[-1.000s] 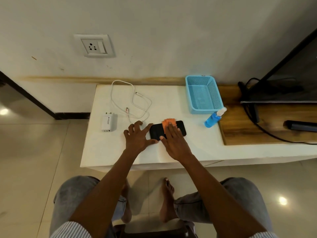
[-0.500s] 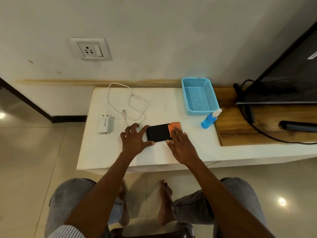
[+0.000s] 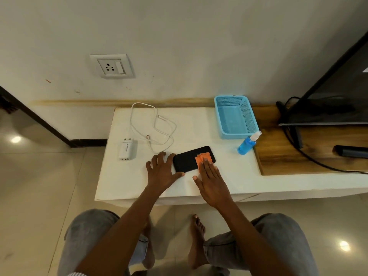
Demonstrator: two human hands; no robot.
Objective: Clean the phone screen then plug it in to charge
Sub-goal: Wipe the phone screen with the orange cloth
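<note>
Right hand (image 3: 211,178) flat, fingers straight, pressing an orange cloth (image 3: 202,158) onto the right half of the phone (image 3: 188,159), and that flat palm looks meant to spread pressure across the glass. Left hand (image 3: 162,172) is spread wide on the worktop (image 3: 199,124), thumb along the phone's near edge and fingers at its left end, bracing it, I'd say, so the wiping doesn't slide it about. Phone lies face up near the front of the worktop, so cleaning is the step in hand; charging isn't begun. Out to the left, the white charger (image 3: 127,150) lies on its side with the loose cable (image 3: 157,126) looped behind it, neither joined to the phone. Wall socket (image 3: 112,66) sits above, nothing plugged in. To the right, a blue spray bottle (image 3: 248,144) leans against the blue basket (image 3: 248,116), and that basket holds nothing I can make out.
</note>
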